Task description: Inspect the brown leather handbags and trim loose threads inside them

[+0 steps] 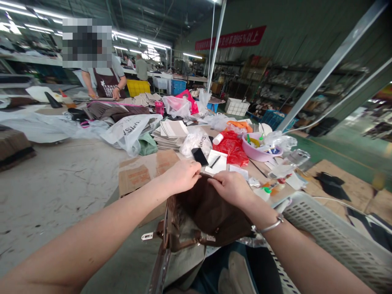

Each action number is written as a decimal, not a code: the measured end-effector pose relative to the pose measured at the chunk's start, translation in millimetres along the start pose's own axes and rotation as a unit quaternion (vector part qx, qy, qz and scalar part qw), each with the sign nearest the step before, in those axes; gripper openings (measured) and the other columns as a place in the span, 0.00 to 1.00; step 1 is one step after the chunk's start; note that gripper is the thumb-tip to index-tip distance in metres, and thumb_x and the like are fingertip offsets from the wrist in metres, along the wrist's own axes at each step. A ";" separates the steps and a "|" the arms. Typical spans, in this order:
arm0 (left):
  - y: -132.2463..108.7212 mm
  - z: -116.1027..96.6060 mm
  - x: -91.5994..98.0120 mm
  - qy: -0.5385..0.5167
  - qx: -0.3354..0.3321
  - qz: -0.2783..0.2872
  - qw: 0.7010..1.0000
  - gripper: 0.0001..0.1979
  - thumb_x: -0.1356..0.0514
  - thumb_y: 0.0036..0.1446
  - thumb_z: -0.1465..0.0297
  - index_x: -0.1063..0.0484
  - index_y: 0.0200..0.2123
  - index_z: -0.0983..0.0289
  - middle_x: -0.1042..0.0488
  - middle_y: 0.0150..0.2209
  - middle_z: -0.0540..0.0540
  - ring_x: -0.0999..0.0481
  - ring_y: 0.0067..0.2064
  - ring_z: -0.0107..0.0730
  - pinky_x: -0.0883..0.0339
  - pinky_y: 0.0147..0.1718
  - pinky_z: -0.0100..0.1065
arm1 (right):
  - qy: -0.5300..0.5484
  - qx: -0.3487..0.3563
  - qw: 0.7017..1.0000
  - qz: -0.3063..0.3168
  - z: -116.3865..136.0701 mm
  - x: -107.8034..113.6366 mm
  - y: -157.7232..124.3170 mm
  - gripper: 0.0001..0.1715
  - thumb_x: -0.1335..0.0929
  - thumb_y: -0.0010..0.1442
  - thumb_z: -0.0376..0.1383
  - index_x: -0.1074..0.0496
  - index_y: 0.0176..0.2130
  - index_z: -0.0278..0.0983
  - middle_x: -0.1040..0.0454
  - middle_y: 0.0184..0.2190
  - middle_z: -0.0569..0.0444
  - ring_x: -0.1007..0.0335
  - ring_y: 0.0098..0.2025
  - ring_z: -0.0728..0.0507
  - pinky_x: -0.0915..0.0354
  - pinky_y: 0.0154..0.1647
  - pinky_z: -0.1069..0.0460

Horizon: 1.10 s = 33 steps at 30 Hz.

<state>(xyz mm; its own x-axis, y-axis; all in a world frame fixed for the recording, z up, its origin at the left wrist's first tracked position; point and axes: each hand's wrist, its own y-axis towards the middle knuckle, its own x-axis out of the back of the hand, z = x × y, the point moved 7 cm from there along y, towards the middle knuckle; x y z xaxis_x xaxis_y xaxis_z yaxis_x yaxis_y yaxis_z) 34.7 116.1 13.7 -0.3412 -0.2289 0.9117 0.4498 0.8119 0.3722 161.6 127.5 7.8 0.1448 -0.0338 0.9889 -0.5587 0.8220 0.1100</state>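
Brown bag (211,212): left hand (180,175) and right hand (232,188) fingers pinch its top edge; contents hidden.

A big workshop hall: fluorescent tube lights (143,42) overhead, a red banner (230,38) on the green wall (306,32), stocked shelving (275,85) beneath it, green floor (330,143) at right.

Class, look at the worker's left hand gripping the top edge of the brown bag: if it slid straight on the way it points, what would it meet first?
Most likely the right hand, which grips the same brown bag edge just opposite the left hand.
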 end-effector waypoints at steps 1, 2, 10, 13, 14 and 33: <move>-0.3 0.8 -0.6 -0.001 0.000 -0.001 1.000 0.06 0.42 0.54 0.70 0.32 0.26 0.64 0.28 0.25 0.52 0.28 0.29 0.33 0.40 0.29 0.32 | 0.021 0.005 1.000 0.015 -1.9 -2.1 -0.2 0.21 0.40 0.62 0.45 0.24 0.30 0.38 0.24 0.27 0.52 0.30 0.31 0.46 0.44 0.30 0.54; -0.6 1.5 -1.3 -0.002 -0.001 0.000 1.000 0.06 0.43 0.55 0.70 0.33 0.26 0.64 0.28 0.25 0.52 0.28 0.29 0.33 0.40 0.28 0.32 | 0.049 0.012 0.998 0.036 -3.6 -4.7 -0.5 0.21 0.39 0.61 0.48 0.24 0.33 0.39 0.24 0.27 0.53 0.30 0.30 0.46 0.43 0.30 0.54; -4.8 5.4 2.3 -0.094 0.042 0.006 0.995 0.16 0.41 0.52 0.69 0.36 0.45 0.62 0.25 0.39 0.54 0.25 0.40 0.36 0.34 0.38 0.34 | 0.147 0.069 0.986 0.041 3.3 -4.3 9.8 0.19 0.36 0.59 0.48 0.26 0.45 0.43 0.23 0.36 0.54 0.29 0.35 0.46 0.39 0.33 0.55; -13.4 8.3 9.7 -0.081 0.058 0.019 0.995 0.42 0.34 0.44 0.64 0.50 0.59 0.61 0.33 0.54 0.61 0.31 0.53 0.44 0.36 0.48 0.40 | 0.083 0.059 0.995 0.018 4.4 -3.2 14.7 0.16 0.38 0.61 0.42 0.24 0.32 0.39 0.23 0.30 0.53 0.30 0.31 0.47 0.41 0.31 0.55; -17.2 11.8 9.8 -0.056 0.069 0.041 0.995 0.46 0.33 0.42 0.63 0.54 0.61 0.61 0.34 0.55 0.63 0.32 0.53 0.47 0.37 0.48 0.41 | 0.063 0.052 0.997 0.011 3.3 -2.5 15.3 0.16 0.38 0.61 0.42 0.24 0.30 0.38 0.23 0.29 0.52 0.30 0.30 0.47 0.41 0.30 0.55; -11.8 -3.9 16.8 0.014 -0.006 0.013 1.000 0.08 0.37 0.50 0.69 0.32 0.34 0.62 0.31 0.42 0.55 0.31 0.44 0.38 0.38 0.45 0.39 | 0.037 -0.032 0.999 -0.003 -4.5 -5.9 -4.7 0.18 0.39 0.61 0.43 0.24 0.30 0.39 0.23 0.28 0.52 0.29 0.32 0.45 0.41 0.30 0.54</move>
<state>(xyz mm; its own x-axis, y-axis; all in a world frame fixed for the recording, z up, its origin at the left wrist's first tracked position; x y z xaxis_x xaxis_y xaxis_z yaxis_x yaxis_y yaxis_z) 26.9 100.6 25.3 -0.3061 -0.2227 0.9256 0.4689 0.8108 0.3502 167.1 126.4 1.0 0.2097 0.0005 0.9778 -0.5041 0.8569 0.1077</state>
